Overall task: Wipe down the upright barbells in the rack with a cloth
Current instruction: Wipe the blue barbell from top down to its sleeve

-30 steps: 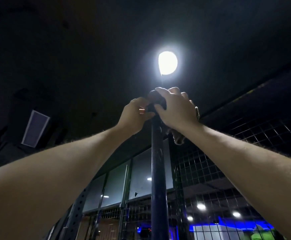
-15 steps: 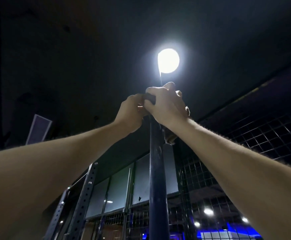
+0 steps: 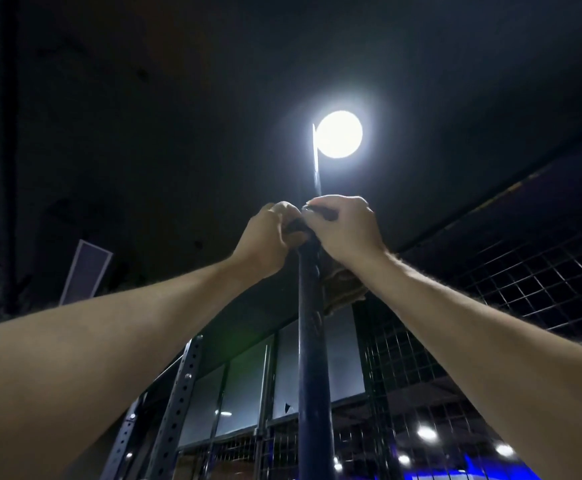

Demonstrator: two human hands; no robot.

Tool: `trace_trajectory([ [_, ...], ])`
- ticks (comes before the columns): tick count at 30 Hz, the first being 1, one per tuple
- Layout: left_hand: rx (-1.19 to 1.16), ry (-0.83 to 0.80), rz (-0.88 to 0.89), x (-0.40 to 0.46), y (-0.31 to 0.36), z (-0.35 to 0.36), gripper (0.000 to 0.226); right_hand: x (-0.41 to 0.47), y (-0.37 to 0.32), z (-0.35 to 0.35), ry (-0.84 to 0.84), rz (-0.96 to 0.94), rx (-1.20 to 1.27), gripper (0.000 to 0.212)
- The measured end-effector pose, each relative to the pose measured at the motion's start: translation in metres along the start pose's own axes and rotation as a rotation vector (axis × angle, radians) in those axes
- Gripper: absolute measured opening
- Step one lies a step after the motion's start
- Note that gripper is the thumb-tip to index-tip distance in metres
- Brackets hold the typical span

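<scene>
A dark upright barbell rises through the middle of the head view toward the ceiling. Both my arms reach up to its top end. My left hand grips the bar's top from the left, fingers curled round it. My right hand grips a brownish cloth wrapped over the bar's top on the right; a fold of the cloth hangs below my right wrist. The bar's tip is hidden under my fingers.
A bright round ceiling lamp glares straight above the hands. A perforated rack upright stands at lower left. Wire mesh fencing runs along the right, with glass panels behind the bar. The surroundings are very dark.
The view has tilted and shifted; both hands stay at the bar's top, with the fingers of each shifted slightly over the end and the cloth fold still hanging under the right wrist.
</scene>
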State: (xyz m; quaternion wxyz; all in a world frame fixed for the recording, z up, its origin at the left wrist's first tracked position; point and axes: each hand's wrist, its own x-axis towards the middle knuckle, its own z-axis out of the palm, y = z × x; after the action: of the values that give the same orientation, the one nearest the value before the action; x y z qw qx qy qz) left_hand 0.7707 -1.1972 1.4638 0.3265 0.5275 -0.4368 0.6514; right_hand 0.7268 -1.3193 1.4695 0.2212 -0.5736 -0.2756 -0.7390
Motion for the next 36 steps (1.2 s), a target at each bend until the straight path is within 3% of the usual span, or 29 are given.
trace_trajectory([
  [3,-0.019,-0.014,0.006,0.003,0.003,-0.005,0.018,0.000,-0.014,0.007,-0.023,-0.010,-0.149,0.020],
  [5,-0.014,-0.031,0.007,0.006,0.002,-0.010,0.017,0.000,-0.011,0.010,0.027,0.010,-0.083,0.015],
  [13,0.062,-0.005,0.010,0.005,-0.014,-0.013,0.018,-0.017,0.022,0.022,0.205,0.361,0.693,0.012],
  [15,0.061,-0.009,0.000,0.004,-0.019,-0.013,0.018,-0.018,0.024,0.025,0.189,0.445,0.742,0.013],
  [19,0.040,-0.026,-0.028,0.002,-0.029,-0.014,0.023,-0.009,0.021,0.024,0.125,0.554,0.625,0.013],
  [23,0.023,-0.026,-0.003,-0.001,-0.030,-0.011,0.021,0.000,-0.001,0.025,0.043,0.192,0.118,0.008],
  [26,-0.020,-0.029,-0.015,-0.001,-0.026,-0.009,0.022,-0.003,-0.009,0.028,0.016,0.087,0.012,0.015],
  [29,-0.009,-0.019,0.001,0.000,-0.028,-0.006,0.017,-0.006,0.008,0.031,0.082,0.129,0.162,0.017],
  [36,-0.124,0.029,-0.028,-0.005,-0.048,0.006,0.024,-0.025,0.049,0.041,0.167,0.535,0.794,0.012],
])
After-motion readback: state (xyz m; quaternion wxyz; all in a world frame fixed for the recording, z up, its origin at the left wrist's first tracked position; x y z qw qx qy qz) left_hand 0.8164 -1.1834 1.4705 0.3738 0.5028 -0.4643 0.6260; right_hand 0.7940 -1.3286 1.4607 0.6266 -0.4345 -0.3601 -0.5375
